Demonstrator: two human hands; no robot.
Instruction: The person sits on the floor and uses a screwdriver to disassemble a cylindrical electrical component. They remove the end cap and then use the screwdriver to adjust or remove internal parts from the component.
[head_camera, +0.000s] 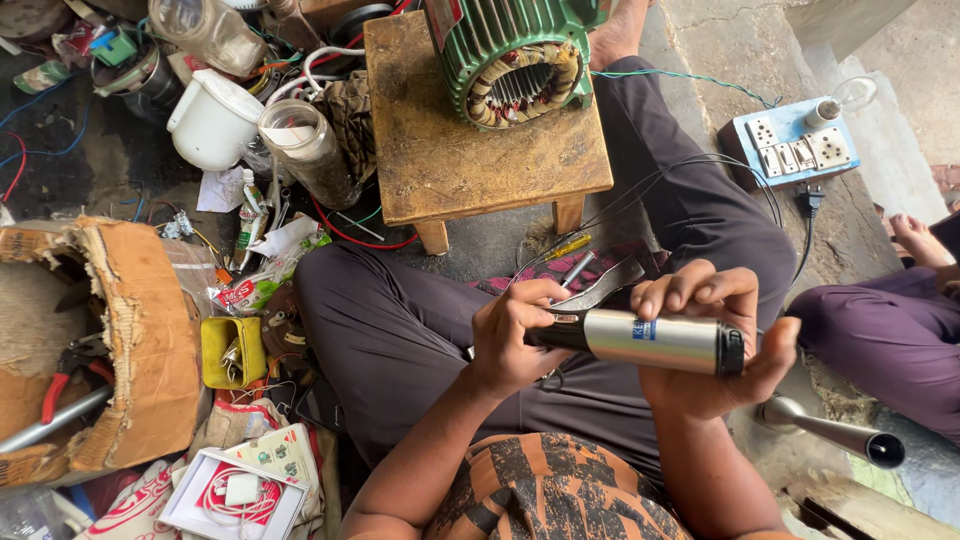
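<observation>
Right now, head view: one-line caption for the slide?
Seated person's left hand and right hand hold a silver metal cylinder with black end cap above a small wooden stool bearing a green motor stator.

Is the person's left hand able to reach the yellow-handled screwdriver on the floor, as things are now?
Probably yes, but not freely: the left hand grips the silver cylinder. The screwdriver lies just beyond it, uncovered, beside the wooden stool.

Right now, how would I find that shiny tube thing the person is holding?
Start at the small wooden stool carrying the green motor shell, then drop down to the person's lap. There the left hand and right hand grip a silver cylinder; it alone has a black cap on each end.
</observation>
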